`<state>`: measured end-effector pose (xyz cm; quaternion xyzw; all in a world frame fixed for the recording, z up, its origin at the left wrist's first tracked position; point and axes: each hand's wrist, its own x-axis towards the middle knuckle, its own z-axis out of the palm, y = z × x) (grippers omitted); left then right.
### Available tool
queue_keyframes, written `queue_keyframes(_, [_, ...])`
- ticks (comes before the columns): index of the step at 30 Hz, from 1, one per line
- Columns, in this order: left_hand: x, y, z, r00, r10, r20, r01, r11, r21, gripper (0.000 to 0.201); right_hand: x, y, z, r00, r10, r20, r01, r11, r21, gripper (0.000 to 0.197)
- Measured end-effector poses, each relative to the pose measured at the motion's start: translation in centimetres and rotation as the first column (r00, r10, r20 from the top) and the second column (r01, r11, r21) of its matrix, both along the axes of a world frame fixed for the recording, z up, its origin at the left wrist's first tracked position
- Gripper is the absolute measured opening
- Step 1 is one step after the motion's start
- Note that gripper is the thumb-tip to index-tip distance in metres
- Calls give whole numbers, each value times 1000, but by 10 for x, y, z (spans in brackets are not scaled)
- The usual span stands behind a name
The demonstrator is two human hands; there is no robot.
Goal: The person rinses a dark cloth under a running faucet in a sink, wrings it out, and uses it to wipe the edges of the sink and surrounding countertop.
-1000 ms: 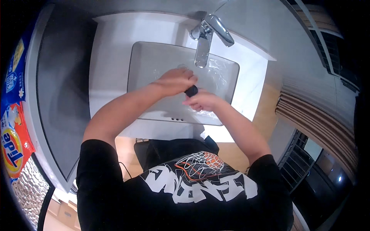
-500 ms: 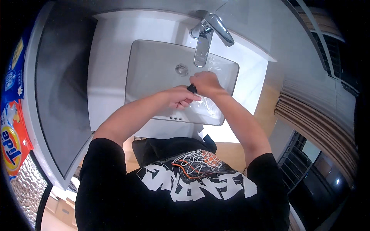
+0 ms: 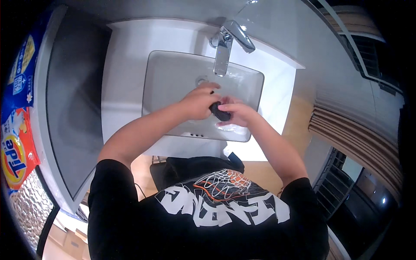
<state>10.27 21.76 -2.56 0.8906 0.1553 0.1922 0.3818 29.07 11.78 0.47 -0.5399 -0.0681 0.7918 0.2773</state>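
Over the front middle of the white washbasin, both my hands are on a small, soft-looking black object whose kind I cannot make out. My right hand grips it from the right, thumb on top and fingers beneath. From the left, my left hand reaches across, back upward. A bit of black shows between its fingers, and its palm is hidden. Behind the hands stands a chrome tap, spout pointing down into the basin. The drain is partly covered by my left hand. Wet shine lies on the basin's right side.
A white countertop surrounds the basin, with a raised ledge at the back. At left stands a dark grey panel, beside blue and orange packages. A brown pleated blind hangs at right.
My right hand has come nearer and turned, showing its thumb and fingers. My left hand has moved up toward the drain. More of the black object now shows between them.
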Motion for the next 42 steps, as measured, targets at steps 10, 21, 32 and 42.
queue_keyframes(10, [-18, -22, 10, 939, -257, -230, 280, 957, 74, 27, -42, -26, -25, 857, 488, -163, -494, 869, 8, 38])
queue_keyframes(21, [9, -63, -16, 883, -255, -395, -361, 170, -917, 27, -17, -14, -3, -86, 223, 971, -959, 246, -141, 16])
queue_keyframes(32, [61, -134, 32, 945, -96, -313, -314, 10, -949, 21, 53, -69, 12, -22, -268, 963, -999, 50, -9, 12])
queue_keyframes(42, [161, -201, 167, 842, -74, -535, -287, 777, -560, 34, 143, -184, 115, 29, -494, 869, -943, 274, 187, 39])
